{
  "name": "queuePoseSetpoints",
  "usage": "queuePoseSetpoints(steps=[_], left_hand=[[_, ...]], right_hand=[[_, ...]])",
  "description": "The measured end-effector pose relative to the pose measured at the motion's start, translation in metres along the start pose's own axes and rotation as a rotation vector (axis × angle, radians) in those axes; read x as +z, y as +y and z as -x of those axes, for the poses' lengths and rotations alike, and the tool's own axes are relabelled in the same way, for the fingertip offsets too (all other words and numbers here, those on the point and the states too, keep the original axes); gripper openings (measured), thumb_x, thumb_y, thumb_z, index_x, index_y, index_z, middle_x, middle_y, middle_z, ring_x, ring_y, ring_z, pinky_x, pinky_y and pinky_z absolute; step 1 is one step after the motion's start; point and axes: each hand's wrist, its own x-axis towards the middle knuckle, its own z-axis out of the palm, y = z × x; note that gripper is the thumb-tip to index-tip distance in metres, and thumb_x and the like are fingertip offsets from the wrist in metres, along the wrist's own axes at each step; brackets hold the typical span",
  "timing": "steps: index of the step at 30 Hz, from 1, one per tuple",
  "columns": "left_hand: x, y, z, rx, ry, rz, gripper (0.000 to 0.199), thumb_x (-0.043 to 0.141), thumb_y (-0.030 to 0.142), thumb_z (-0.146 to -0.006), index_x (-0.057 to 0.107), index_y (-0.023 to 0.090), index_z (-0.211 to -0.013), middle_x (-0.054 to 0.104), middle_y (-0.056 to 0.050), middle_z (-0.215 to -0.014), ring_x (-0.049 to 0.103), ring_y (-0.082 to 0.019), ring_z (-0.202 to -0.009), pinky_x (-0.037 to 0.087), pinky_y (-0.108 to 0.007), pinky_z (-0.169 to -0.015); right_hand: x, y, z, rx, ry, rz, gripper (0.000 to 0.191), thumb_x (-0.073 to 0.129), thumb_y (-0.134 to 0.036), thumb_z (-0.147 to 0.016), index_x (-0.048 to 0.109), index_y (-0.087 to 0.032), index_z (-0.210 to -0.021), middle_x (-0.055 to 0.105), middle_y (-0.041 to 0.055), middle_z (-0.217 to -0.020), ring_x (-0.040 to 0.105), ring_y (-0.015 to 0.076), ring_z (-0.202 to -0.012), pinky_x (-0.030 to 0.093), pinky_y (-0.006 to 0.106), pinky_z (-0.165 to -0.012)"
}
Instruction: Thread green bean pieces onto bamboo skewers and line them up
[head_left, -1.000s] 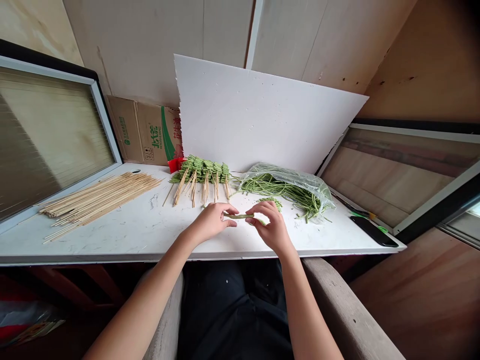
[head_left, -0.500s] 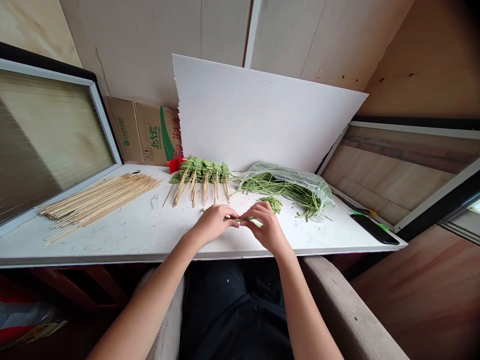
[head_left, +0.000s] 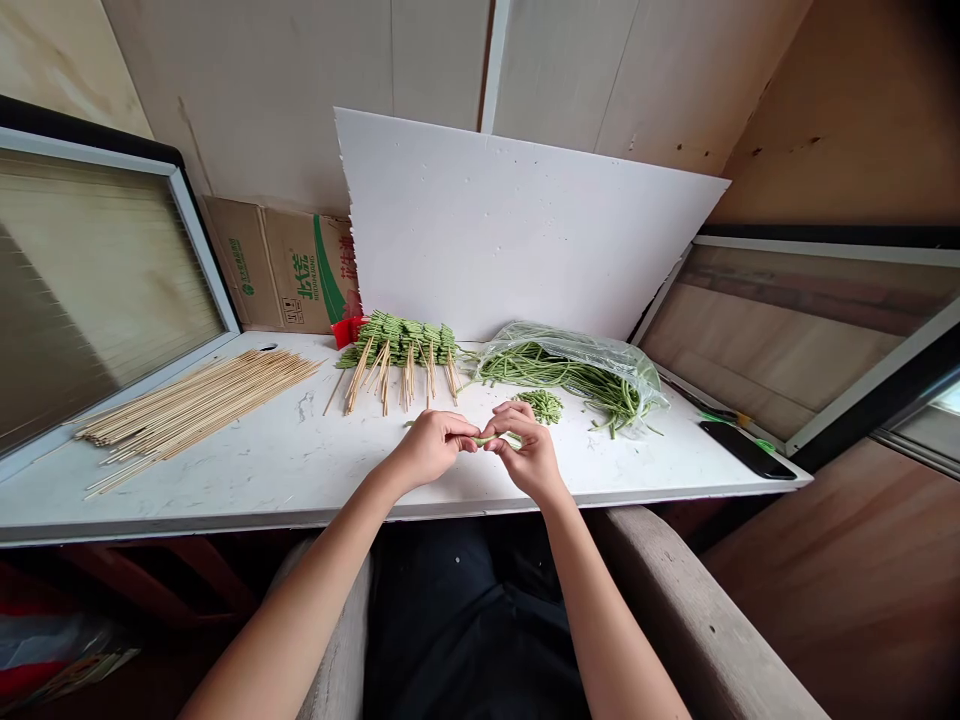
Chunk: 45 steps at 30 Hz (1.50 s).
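Note:
My left hand (head_left: 433, 447) and my right hand (head_left: 527, 450) meet above the front of the white table, fingertips nearly touching. Both pinch a green bean (head_left: 491, 437), mostly covered by the fingers. Just beyond my right hand lies a small pile of short bean pieces (head_left: 541, 404). Behind my left hand are skewered beans (head_left: 409, 340), stacked in rows with their sticks pointing toward me. Long green beans (head_left: 555, 368) lie partly inside a clear plastic bag (head_left: 592, 350) at the back right.
Many bare wooden skewers (head_left: 202, 400) are spread on the table (head_left: 300, 480) at left. A cardboard box (head_left: 274, 265) and a white board (head_left: 517, 230) stand behind. A black phone (head_left: 744, 450) lies near the right edge. Framed glass panels flank both sides.
The view has shifted slightly. My hands remain together on the bean, with the fingers of both a little changed in their pinch.

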Motion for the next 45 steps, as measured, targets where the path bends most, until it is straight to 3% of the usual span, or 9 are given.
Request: queuePoseSetpoints(steps=[8,16,23,30,36,45], left_hand=[[-0.003,0.006,0.000,-0.002,-0.051,-0.018,0.029,0.052,-0.001,-0.082,0.075,0.016,-0.073,0.074,-0.004,-0.077,0.064,-0.016,-0.074,0.048,-0.025,-0.071],[0.000,-0.007,0.001,-0.030,-0.034,0.025,0.031,0.053,-0.001,-0.081,0.079,0.016,-0.079,0.077,-0.005,-0.082,0.069,-0.017,-0.075,0.052,-0.026,-0.071],[-0.006,0.002,-0.001,-0.040,0.091,-0.098,0.028,0.055,0.005,-0.088,0.078,0.020,-0.085,0.077,-0.003,-0.085,0.069,-0.018,-0.080,0.052,-0.026,-0.074],[-0.006,0.018,-0.001,-0.073,0.072,-0.427,0.026,0.055,0.007,-0.089,0.074,0.023,-0.082,0.077,-0.002,-0.086,0.067,-0.021,-0.084,0.047,-0.030,-0.073],[-0.001,0.015,-0.001,-0.079,-0.001,-0.530,0.029,0.050,0.005,-0.088,0.071,0.023,-0.082,0.075,-0.003,-0.086,0.066,-0.023,-0.088,0.045,-0.031,-0.073],[-0.006,0.008,0.000,-0.046,-0.078,-0.318,0.032,0.045,0.003,-0.088,0.066,0.022,-0.073,0.064,-0.004,-0.076,0.058,-0.024,-0.087,0.045,-0.031,-0.075]], right_hand=[[0.000,0.007,0.003,0.053,-0.044,-0.122,0.032,0.075,-0.057,-0.091,0.078,-0.027,-0.078,0.074,0.0081,-0.081,0.055,0.0325,-0.113,0.046,0.049,-0.102],[0.004,0.011,0.005,0.056,-0.033,-0.159,0.036,0.074,-0.061,-0.090,0.077,-0.026,-0.079,0.074,0.0078,-0.081,0.059,0.0314,-0.110,0.049,0.049,-0.101],[0.002,-0.010,-0.001,-0.115,0.096,0.150,0.011,0.081,-0.031,-0.091,0.081,-0.029,-0.102,0.075,0.0054,-0.087,0.059,0.0285,-0.102,0.052,0.047,-0.094],[0.012,-0.007,0.004,-0.234,0.186,0.345,0.020,0.071,-0.013,-0.095,0.078,-0.029,-0.105,0.075,0.0046,-0.092,0.059,0.0270,-0.103,0.051,0.047,-0.096],[0.017,-0.004,0.010,-0.175,0.146,0.414,0.029,0.058,-0.006,-0.098,0.076,-0.028,-0.100,0.075,0.0043,-0.093,0.059,0.0273,-0.108,0.048,0.047,-0.098],[0.016,-0.004,0.010,-0.076,0.083,0.315,0.032,0.056,-0.005,-0.096,0.076,-0.029,-0.094,0.075,0.0041,-0.090,0.057,0.0286,-0.111,0.046,0.048,-0.100]])
